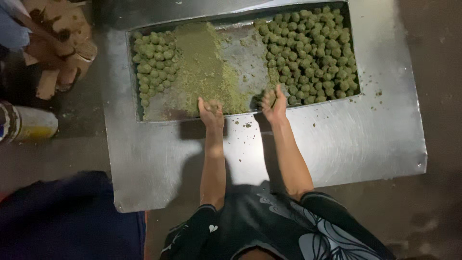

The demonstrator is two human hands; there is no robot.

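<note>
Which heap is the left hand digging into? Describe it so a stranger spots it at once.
Find the sunken metal tray in the steel table. Between its two clusters of green balls lies a loose green powder pile, touched by the left hand. It alone is crumbly, not rolled.

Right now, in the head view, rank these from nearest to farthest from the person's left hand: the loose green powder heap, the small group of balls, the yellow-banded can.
1. Loose green powder heap: in the tray, touching the left hand.
2. Small group of balls: at the tray's left end.
3. Yellow-banded can: on the floor, far left, outside the tray.
</note>
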